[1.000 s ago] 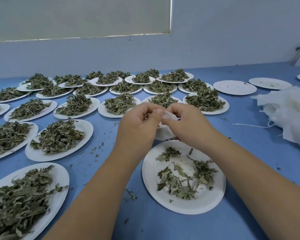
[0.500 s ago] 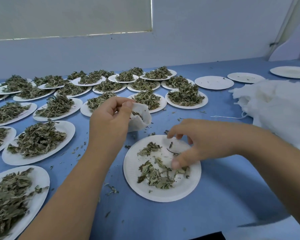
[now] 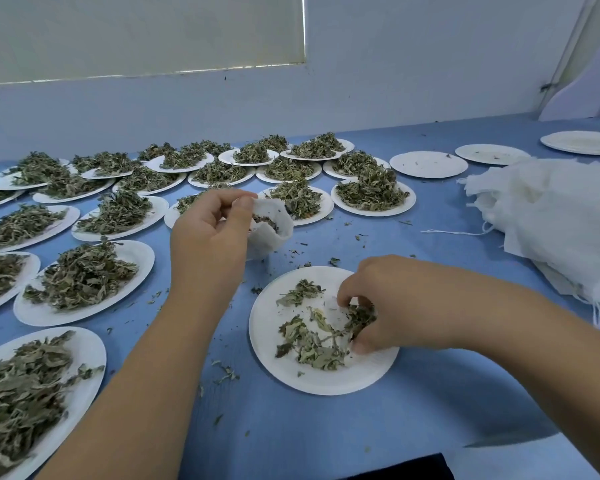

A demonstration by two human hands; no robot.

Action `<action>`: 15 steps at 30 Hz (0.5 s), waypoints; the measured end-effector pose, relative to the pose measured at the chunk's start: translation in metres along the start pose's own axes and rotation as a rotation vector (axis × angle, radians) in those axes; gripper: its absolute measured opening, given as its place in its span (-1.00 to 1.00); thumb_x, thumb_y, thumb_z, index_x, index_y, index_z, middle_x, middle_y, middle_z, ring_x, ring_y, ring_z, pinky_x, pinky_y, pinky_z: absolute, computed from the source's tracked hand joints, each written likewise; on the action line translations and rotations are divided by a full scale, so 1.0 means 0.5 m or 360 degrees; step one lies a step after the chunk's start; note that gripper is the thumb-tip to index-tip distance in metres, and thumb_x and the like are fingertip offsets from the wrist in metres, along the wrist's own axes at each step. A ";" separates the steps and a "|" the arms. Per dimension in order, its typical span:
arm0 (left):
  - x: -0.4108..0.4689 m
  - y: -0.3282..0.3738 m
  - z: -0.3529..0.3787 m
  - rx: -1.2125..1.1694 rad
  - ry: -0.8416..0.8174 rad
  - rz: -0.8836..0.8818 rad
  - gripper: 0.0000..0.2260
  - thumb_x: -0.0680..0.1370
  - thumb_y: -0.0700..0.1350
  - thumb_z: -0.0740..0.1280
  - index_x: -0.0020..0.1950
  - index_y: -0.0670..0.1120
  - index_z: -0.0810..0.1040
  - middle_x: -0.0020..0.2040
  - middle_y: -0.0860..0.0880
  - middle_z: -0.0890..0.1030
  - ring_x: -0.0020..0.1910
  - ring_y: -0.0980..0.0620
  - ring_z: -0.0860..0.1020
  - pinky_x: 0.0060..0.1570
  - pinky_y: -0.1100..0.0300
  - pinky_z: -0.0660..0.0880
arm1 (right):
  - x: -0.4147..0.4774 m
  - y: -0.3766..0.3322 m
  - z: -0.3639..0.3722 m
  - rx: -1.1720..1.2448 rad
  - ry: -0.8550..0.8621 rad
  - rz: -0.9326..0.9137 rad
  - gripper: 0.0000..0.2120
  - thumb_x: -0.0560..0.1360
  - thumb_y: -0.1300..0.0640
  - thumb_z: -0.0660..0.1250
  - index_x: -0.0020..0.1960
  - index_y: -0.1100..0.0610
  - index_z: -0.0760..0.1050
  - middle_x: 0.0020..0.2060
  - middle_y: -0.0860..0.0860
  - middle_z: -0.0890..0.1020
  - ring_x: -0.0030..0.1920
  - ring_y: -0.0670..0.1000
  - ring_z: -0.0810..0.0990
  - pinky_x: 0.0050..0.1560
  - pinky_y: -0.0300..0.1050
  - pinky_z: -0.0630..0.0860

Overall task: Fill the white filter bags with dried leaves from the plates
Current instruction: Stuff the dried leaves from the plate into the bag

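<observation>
Left hand pinched rim of white filter bag between curled thumb and fingers. Soft fibrous mouth gaped (few crumpled leaves inside), at 11 o'clock from round paper plate. Right hand, fingers clawed, gripped tuft of dried leaves at plate's 3 o'clock. Gauzy bag pile lay at 2 o'clock on blue table.

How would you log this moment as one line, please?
left hand: holds filter bag, mouth open | right hand: pinches leaves on near plate | bag: some leaves inside
</observation>
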State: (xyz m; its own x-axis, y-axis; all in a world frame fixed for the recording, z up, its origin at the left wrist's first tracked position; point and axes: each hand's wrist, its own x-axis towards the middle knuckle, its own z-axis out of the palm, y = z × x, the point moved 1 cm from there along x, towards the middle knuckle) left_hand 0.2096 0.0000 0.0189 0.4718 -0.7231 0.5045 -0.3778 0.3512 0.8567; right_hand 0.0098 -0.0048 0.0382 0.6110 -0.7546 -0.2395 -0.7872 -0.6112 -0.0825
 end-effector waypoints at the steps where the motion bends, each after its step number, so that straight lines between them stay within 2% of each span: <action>1: 0.002 0.000 -0.003 -0.0012 0.0028 0.0008 -0.85 0.60 -0.11 0.29 -0.10 0.06 0.61 -0.41 0.21 0.49 -0.45 0.26 0.39 -0.43 0.47 0.32 | 0.001 -0.003 0.000 0.0007 0.0021 -0.0002 -0.58 0.42 -0.13 0.43 0.24 -0.09 0.46 -0.14 -0.16 0.36 -0.06 -0.05 0.43 -0.30 -0.30 0.30; 4: 0.005 -0.004 -0.009 -0.0001 0.0062 0.0028 -0.84 0.60 -0.09 0.29 -0.12 0.11 0.60 -0.26 0.11 0.55 -0.32 0.21 0.45 -0.32 0.36 0.42 | 0.003 -0.014 -0.001 0.0020 0.0049 -0.0007 -0.65 0.44 -0.04 0.44 0.21 -0.10 0.51 -0.16 -0.16 0.41 -0.09 -0.06 0.44 -0.32 -0.35 0.29; 9: 0.003 -0.006 -0.005 0.0080 0.0013 0.0071 -0.85 0.60 -0.10 0.28 -0.09 0.08 0.61 -0.26 0.13 0.53 -0.33 0.24 0.43 -0.35 0.43 0.37 | 0.005 -0.027 -0.003 -0.0051 0.0062 -0.0052 -0.77 0.49 0.04 0.39 0.15 -0.07 0.57 -0.13 -0.12 0.49 -0.29 -0.16 0.39 -0.41 -0.42 0.23; 11: 0.001 -0.006 -0.004 0.0125 -0.0005 0.0098 -0.86 0.60 -0.10 0.28 -0.08 0.05 0.61 -0.25 0.12 0.53 -0.33 0.24 0.43 -0.35 0.44 0.36 | 0.002 -0.030 -0.004 -0.0071 0.0048 -0.0076 -0.81 0.50 0.06 0.38 0.11 -0.06 0.59 -0.09 -0.09 0.55 -0.26 -0.10 0.44 -0.39 -0.38 0.29; 13: 0.001 -0.006 -0.004 0.0150 -0.0007 0.0119 -0.87 0.60 -0.10 0.28 -0.08 0.04 0.61 -0.24 0.12 0.54 -0.30 0.23 0.44 -0.34 0.44 0.36 | 0.001 -0.031 -0.004 -0.0123 0.0074 -0.0136 -0.93 0.50 0.10 0.35 -0.05 -0.03 0.59 -0.21 -0.05 0.53 -0.27 -0.03 0.46 -0.39 -0.25 0.33; 14: 0.001 -0.006 -0.004 0.0158 -0.0006 0.0124 -0.87 0.60 -0.10 0.28 -0.08 0.05 0.61 -0.23 0.12 0.54 -0.29 0.22 0.45 -0.33 0.43 0.37 | 0.001 -0.031 -0.003 -0.0152 0.0110 -0.0174 -0.92 0.49 0.13 0.33 -0.18 0.02 0.54 -0.30 -0.03 0.47 -0.33 -0.01 0.40 -0.42 -0.20 0.28; 15: 0.002 -0.006 -0.003 0.0166 -0.0005 0.0125 -0.86 0.60 -0.10 0.28 -0.09 0.06 0.60 -0.23 0.12 0.55 -0.28 0.20 0.46 -0.32 0.42 0.37 | 0.002 -0.030 -0.001 -0.0174 0.0136 -0.0193 -0.82 0.48 0.15 0.32 -0.29 0.07 0.43 -0.37 0.00 0.39 -0.38 0.00 0.32 -0.44 -0.16 0.22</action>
State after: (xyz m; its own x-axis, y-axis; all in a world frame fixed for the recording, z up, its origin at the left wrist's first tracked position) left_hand 0.2125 -0.0006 0.0170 0.4350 -0.6978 0.5691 -0.4943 0.3432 0.7987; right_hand 0.0225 0.0035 0.0398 0.7096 -0.6883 -0.1508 -0.6962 -0.7179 0.0010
